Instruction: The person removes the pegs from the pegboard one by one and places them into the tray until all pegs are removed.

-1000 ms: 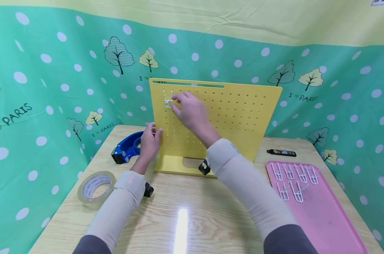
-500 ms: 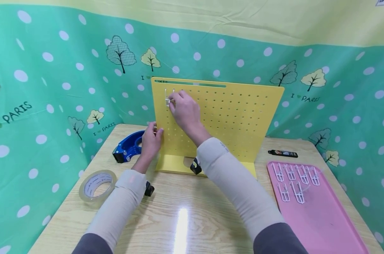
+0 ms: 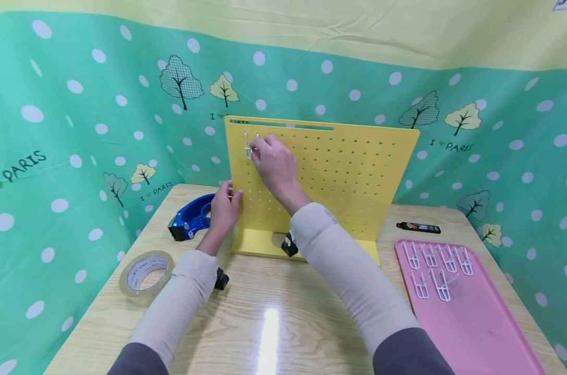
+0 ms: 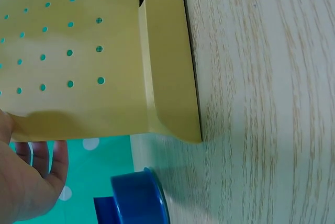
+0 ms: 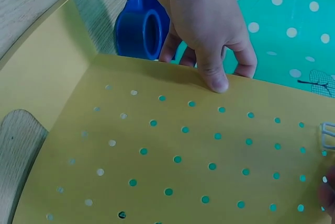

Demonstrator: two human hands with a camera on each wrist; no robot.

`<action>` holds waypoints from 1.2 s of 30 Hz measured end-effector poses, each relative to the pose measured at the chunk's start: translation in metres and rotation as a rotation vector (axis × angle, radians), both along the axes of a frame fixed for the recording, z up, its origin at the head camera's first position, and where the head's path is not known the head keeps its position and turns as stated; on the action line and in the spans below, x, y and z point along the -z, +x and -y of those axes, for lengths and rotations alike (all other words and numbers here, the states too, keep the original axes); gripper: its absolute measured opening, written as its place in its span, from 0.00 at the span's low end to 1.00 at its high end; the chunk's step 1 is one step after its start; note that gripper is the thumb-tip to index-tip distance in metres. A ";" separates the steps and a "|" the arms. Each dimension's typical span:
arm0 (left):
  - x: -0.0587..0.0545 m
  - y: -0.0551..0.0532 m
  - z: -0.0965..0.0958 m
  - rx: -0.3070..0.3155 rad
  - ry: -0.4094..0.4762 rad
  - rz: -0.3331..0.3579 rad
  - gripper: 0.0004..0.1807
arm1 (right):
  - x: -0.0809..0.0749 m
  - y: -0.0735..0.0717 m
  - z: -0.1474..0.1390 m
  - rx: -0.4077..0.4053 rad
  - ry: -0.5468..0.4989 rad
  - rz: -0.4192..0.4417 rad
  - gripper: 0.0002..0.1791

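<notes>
A yellow pegboard [image 3: 340, 182] stands upright on its base on the table. My left hand [image 3: 224, 211] grips its left edge; in the left wrist view the fingers [image 4: 58, 164] reach behind the board, and the right wrist view shows the thumb pressing its front. A white wire hook [image 3: 247, 148] sits against the board's upper left corner. My right hand [image 3: 276, 161] pinches it between thumb and fingertips, hiding its right part. At the edge of the right wrist view, the hook [image 5: 328, 136] shows just beside a fingertip.
A pink tray [image 3: 480, 328] at the right bears several white hooks [image 3: 440, 285]. Behind it lies a small black packet [image 3: 418, 227]. On the left are a blue tape dispenser [image 3: 189, 221] and a clear tape roll [image 3: 126, 276]. A patterned curtain [image 3: 77, 156] encloses the table.
My right hand has moved slightly left and closed its fingertips on the hook, then stayed there. The left hand keeps its hold on the board's edge.
</notes>
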State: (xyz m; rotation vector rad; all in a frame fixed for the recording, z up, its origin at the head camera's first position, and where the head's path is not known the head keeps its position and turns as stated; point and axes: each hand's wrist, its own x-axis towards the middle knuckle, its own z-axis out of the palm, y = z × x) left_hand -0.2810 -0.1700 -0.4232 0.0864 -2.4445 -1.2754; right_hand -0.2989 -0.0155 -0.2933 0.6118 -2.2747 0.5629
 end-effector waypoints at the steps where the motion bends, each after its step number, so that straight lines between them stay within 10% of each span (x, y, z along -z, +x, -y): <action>1: 0.000 0.000 0.000 -0.001 0.001 -0.002 0.18 | 0.000 0.000 0.000 0.000 0.003 -0.011 0.08; 16: -0.001 0.000 0.001 -0.004 -0.012 -0.016 0.17 | -0.003 0.004 -0.008 -0.048 0.001 -0.102 0.08; 36: 0.002 -0.001 0.000 0.010 0.007 -0.011 0.17 | 0.017 0.033 -0.082 -0.158 -0.091 0.017 0.03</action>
